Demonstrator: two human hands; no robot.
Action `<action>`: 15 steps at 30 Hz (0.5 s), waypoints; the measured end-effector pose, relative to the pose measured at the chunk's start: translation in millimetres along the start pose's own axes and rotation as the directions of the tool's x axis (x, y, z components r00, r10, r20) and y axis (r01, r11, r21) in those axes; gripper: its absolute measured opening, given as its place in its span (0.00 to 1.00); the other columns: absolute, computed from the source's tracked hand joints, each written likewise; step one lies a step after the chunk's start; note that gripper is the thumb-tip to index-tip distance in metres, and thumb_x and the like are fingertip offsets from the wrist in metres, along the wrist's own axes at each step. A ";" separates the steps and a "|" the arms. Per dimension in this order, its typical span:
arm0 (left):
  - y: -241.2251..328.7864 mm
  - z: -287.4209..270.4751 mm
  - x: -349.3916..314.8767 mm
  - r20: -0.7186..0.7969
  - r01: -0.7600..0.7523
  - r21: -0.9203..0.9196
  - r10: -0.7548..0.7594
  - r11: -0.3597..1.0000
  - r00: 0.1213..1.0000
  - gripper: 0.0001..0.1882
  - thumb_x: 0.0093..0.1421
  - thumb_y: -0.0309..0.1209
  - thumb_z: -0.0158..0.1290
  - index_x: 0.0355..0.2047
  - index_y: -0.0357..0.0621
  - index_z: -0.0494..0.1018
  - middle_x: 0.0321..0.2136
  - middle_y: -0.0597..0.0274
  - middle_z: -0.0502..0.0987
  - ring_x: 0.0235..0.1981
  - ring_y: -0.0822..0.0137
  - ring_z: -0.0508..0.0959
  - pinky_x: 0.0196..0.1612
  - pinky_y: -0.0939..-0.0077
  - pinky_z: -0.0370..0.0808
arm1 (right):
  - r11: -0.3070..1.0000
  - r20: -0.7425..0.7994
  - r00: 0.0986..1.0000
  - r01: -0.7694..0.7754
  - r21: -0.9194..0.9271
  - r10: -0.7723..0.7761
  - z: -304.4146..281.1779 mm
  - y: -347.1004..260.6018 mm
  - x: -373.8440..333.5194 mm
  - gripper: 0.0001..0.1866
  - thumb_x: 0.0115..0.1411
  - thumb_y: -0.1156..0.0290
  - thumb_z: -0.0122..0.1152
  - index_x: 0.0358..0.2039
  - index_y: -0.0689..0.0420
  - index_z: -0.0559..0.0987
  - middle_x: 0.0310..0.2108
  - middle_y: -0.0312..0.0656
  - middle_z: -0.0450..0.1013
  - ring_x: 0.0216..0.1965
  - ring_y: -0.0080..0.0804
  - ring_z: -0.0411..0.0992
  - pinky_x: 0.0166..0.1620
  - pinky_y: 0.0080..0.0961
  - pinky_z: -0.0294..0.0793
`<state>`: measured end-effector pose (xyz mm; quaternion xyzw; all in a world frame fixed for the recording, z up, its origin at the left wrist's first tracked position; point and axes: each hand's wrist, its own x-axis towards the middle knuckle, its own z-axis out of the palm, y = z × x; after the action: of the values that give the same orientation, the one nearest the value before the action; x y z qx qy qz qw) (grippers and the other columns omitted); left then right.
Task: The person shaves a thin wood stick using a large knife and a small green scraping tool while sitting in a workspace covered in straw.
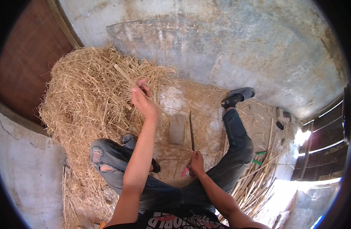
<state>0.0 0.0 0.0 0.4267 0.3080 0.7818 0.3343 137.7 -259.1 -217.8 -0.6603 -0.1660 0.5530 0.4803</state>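
My left hand (145,104) is raised in front of the straw and closed around a pale, flat wooden strip (124,73), which slants up and to the left. Low between my knees, my right hand (197,164) grips a knife (191,129) with a long, narrow, dark blade pointing away from me. The blade stands apart from the strip. Just left of the blade, a brownish rectangular block (177,129) lies on the floor. Its material is hard to tell.
A large straw heap (87,91) fills the left side against the walls. Long thin sticks (255,179) lie at the right, with green strips (257,162) among them. A small dark-and-light object (283,114) sits by the right corner. My legs stretch to both sides.
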 end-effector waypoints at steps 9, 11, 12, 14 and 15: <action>-12.9 26.5 -5.6 0.207 0.006 0.000 -0.006 1.000 0.978 0.20 0.74 0.44 0.43 0.30 0.42 0.69 0.16 0.72 0.60 0.16 0.80 0.59 0.19 0.82 0.54 | 0.995 0.158 0.983 0.098 -0.013 -0.095 21.8 -51.1 -27.2 0.21 0.69 0.52 0.53 0.43 0.61 0.69 0.15 0.35 0.63 0.11 0.24 0.62 0.14 0.26 0.63; -18.9 30.4 -0.6 0.222 0.013 -0.013 -0.010 1.000 0.975 0.21 0.73 0.45 0.44 0.29 0.42 0.68 0.16 0.72 0.59 0.15 0.80 0.57 0.18 0.82 0.53 | 0.997 0.196 0.977 0.081 0.017 -0.083 26.6 -66.4 -25.2 0.22 0.69 0.50 0.53 0.43 0.60 0.68 0.16 0.35 0.63 0.11 0.24 0.62 0.14 0.25 0.63; -21.4 34.2 1.1 0.264 0.032 -0.064 -0.014 0.997 0.965 0.22 0.73 0.46 0.44 0.28 0.42 0.67 0.16 0.72 0.59 0.15 0.80 0.56 0.18 0.82 0.53 | 0.997 0.200 0.977 0.070 0.023 -0.073 26.3 -80.4 -22.2 0.22 0.69 0.49 0.52 0.43 0.58 0.69 0.16 0.35 0.63 0.11 0.23 0.62 0.14 0.25 0.63; -23.6 34.5 7.7 0.340 0.067 -0.151 -0.011 0.986 0.940 0.24 0.72 0.48 0.44 0.27 0.43 0.66 0.16 0.73 0.58 0.15 0.80 0.55 0.18 0.82 0.52 | 0.997 0.218 0.973 0.067 0.037 -0.073 32.3 -122.6 -17.2 0.21 0.70 0.48 0.49 0.44 0.55 0.70 0.17 0.34 0.63 0.12 0.22 0.61 0.14 0.24 0.64; -23.9 36.2 9.5 0.340 0.076 -0.162 -0.017 0.984 0.940 0.24 0.72 0.49 0.44 0.26 0.43 0.66 0.16 0.73 0.58 0.14 0.80 0.54 0.18 0.82 0.52 | 0.996 0.222 0.971 0.079 0.042 -0.086 35.4 -148.1 -16.6 0.21 0.71 0.47 0.47 0.45 0.54 0.70 0.18 0.34 0.63 0.12 0.22 0.61 0.15 0.24 0.64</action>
<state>33.9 28.6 2.2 0.5164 0.1874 0.7127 0.4362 146.9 -184.1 -84.6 -0.5784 -0.2372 0.6061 0.4918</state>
